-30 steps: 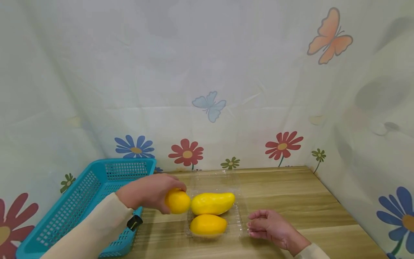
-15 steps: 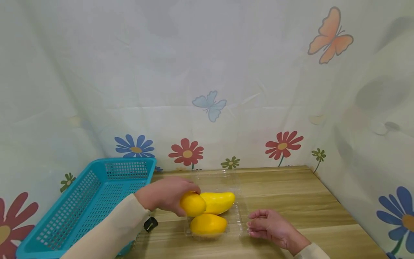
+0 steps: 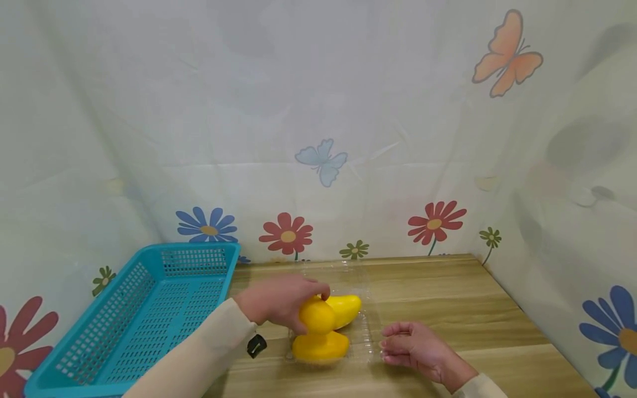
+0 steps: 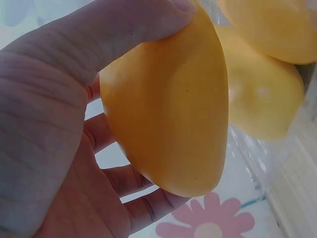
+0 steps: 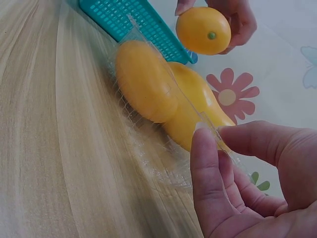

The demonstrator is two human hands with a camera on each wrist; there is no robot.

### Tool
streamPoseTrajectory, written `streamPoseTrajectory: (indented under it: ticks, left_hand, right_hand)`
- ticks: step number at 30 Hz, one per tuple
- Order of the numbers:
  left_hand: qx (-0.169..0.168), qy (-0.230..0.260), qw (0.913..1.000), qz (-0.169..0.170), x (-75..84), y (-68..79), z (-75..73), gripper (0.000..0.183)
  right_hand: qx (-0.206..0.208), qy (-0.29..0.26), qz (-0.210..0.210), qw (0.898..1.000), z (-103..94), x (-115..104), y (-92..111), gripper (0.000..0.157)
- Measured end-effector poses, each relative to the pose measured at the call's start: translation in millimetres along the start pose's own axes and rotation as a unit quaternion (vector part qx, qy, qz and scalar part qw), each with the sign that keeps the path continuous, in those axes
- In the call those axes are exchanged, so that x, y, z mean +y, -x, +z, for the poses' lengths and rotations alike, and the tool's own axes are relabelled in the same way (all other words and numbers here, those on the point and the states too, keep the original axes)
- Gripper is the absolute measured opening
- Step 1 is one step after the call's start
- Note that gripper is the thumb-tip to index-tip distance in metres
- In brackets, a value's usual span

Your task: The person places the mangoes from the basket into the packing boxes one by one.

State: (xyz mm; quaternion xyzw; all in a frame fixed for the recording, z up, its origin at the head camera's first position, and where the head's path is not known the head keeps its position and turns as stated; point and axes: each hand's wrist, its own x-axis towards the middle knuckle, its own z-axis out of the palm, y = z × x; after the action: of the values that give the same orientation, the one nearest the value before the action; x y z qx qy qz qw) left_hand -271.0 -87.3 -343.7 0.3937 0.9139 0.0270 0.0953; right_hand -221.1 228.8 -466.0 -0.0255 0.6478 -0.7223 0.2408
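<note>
A yellow-orange mango (image 3: 317,316) is in my left hand (image 3: 281,301), thumb on one side and fingers curled round the other in the left wrist view. It is above a clear plastic clamshell box (image 3: 365,337), whose lid lies open toward the wall. Inside the box are two more mangoes, a long bright yellow mango (image 3: 346,309) at the back and a rounder orange mango (image 3: 320,347) at the front. My right hand (image 3: 415,351) is at the box's right side. Its thumb and index finger pinch the thin rim in the right wrist view.
A blue perforated plastic basket (image 3: 229,260) stands on the left of the wooden table (image 3: 448,298). Behind and beside the table hangs a pale curtain (image 3: 318,99) printed with flowers and butterflies. A black band (image 3: 256,345) is at my left wrist.
My left hand has carried its mango rightward from beside the basket to above the box, where it now covers part of the two mangoes. The right hand has stayed in place.
</note>
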Motion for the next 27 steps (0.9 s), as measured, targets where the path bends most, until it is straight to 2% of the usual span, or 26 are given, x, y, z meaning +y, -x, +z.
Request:
streamPoseTrajectory:
  ticks: [14,23,27]
  left_hand:
    - [-0.011,-0.004,0.9997,0.022,21.6,-25.7,11.9,0.059]
    - [0.006,-0.040,0.9956,0.085,32.2,-42.6,18.6,0.055]
    - [0.008,-0.043,0.9938,0.102,36.1,-49.7,22.2,0.054]
  right_hand:
    - [-0.002,0.000,0.009,1.000,-2.0,1.1,-1.8,0.039]
    - [-0.009,-0.004,0.006,1.000,-2.4,1.3,-1.3,0.036]
    - [-0.009,-0.004,0.008,1.000,-2.4,0.8,-1.4,0.036]
